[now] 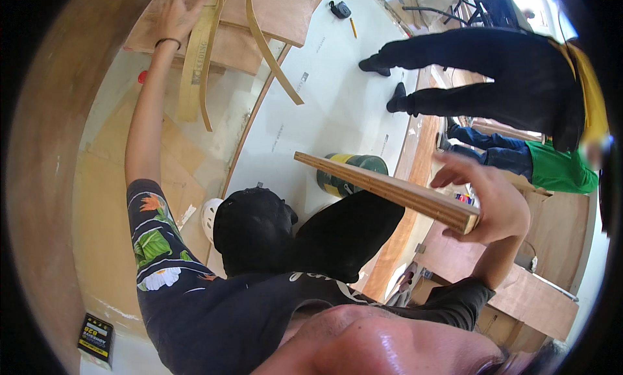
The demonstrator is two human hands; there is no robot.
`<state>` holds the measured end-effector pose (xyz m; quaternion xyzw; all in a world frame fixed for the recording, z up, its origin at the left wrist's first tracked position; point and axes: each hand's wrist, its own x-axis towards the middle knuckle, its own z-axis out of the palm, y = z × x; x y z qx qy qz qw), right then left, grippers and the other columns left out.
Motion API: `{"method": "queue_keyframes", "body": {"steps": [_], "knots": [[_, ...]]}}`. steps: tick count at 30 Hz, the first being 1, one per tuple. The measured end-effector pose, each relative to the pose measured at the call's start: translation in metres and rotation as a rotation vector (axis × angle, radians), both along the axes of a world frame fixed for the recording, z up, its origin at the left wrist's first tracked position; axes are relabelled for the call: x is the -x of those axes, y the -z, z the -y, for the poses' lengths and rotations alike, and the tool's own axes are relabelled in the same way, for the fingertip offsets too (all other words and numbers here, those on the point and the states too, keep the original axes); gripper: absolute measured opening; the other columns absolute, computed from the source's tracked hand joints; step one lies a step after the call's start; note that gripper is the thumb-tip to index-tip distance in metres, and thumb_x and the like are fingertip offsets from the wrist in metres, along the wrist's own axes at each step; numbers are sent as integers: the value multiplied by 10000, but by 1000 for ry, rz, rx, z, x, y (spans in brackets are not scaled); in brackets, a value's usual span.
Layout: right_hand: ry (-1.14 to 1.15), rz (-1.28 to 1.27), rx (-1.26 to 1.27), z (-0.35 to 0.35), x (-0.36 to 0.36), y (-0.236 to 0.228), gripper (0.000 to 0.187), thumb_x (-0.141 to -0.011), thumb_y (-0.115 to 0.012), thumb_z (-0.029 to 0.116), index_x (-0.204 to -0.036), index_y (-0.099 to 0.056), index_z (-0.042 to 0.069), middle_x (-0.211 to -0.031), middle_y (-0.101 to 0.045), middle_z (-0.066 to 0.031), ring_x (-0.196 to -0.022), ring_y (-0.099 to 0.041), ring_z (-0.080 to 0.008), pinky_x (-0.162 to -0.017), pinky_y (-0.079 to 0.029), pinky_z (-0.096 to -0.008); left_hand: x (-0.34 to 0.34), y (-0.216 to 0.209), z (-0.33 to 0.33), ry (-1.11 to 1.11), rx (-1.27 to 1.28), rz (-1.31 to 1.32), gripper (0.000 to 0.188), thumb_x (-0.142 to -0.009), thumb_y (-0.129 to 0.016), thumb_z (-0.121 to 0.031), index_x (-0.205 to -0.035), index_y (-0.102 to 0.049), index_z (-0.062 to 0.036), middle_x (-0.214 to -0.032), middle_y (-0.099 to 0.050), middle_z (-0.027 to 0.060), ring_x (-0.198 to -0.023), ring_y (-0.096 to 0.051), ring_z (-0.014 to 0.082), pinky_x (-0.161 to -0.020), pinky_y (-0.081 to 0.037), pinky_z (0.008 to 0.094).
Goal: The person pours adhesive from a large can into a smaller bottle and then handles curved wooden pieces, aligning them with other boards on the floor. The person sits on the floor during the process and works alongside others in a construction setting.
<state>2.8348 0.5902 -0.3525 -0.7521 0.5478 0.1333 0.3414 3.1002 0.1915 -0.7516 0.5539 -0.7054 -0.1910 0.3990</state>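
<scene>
In my right hand is a narrow plywood strip with layered edges. My thumb and palm are at its near end, my fingers curl over it, and the far end points left across my legs. My left hand stretches to the far left with fingers apart, over a stack of reddish plywood panels. Close beside it lie thin, pale wooden strips, and one longer curved strip bends off the stack. Whether the left fingertips press on the panel, I cannot tell.
A green and yellow bucket stands beyond my legs on a white printed sheet. A tape measure and a yellow pencil lie farther off. Two people are at the right. A white helmet sits by my knee.
</scene>
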Motion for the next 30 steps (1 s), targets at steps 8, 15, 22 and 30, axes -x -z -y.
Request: {"method": "queue_keyframes", "body": {"steps": [8, 15, 22, 30], "knots": [[-177, -35, -451, 44, -30, 9, 1163, -586, -905, 382, -1467, -253, -4, -1228, -561, -209, -1065, -634, -305, -864, -523, -347, 44, -5, 35, 99, -140, 152, 532, -782, -649, -544, -1026, -673, -72, -959, -701, 149, -904, -664, 321, -789, -502, 429], [-9, 355, -772, 141, -30, 65, 1084, -706, -854, 379, -1508, -220, 19, -1170, -606, -206, -1035, -644, -249, -819, -541, -356, 51, -12, 26, -132, 69, -82, 317, -805, -662, -392, -888, -671, -87, -893, -692, 120, -852, -653, 322, -757, -501, 417], [-178, -253, 145, 234, -36, 155, 551, -942, -607, 381, -1363, -436, 70, -1005, -714, -125, -966, -671, -285, -882, -493, -363, 73, -27, 25, -157, 389, -345, 273, -794, -760, -274, -901, -665, -42, -943, -673, 117, -842, -661, 246, -772, -521, 363], [-223, -258, 472, 327, -50, 195, 682, -878, -670, 357, -1415, -356, 79, -970, -704, -178, -979, -660, -316, -850, -511, -453, 89, -29, 19, 44, 297, -810, 411, -819, -724, -35, -1147, -482, 20, -988, -667, 121, -935, -667, 210, -818, -548, 297]]}}
